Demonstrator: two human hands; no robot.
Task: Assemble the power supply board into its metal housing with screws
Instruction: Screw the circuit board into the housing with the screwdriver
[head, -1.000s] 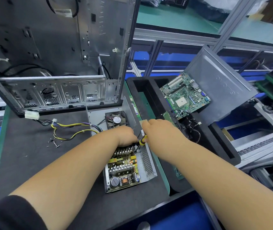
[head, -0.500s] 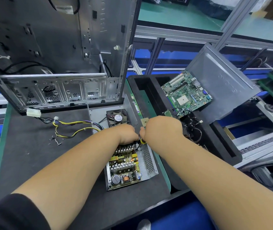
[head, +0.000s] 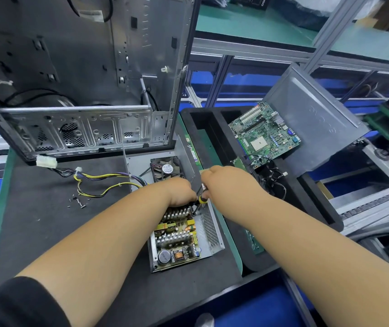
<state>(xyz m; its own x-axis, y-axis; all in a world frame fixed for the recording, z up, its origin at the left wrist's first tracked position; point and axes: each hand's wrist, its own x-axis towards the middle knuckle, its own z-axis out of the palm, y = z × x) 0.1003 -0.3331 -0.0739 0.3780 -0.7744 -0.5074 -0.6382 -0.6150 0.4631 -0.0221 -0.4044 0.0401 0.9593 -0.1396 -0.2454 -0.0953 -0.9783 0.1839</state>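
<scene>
Head view looks down on the green power supply board (head: pixel 177 237), crowded with finned heatsinks and copper coils, lying inside its open grey sheet-metal housing (head: pixel 212 228) on the dark bench mat (head: pixel 35 220). The right hand (head: pixel 226 182) is curled around a screwdriver with a yellow-and-black handle (head: pixel 201 199), whose shaft slants down to the board's far right corner, next to the housing's perforated side wall. The left hand (head: pixel 180 192) rests on the far end of the board just beside the driver; its fingers are hidden, so whether it pinches a screw or only steadies the board I cannot tell. This looks like the screw-driving step at that corner. Next, the bit likely needs to stay seated and upright while turning. Loose small dark screws (head: pixel 78 201) lie on the mat, well left of the housing.
</scene>
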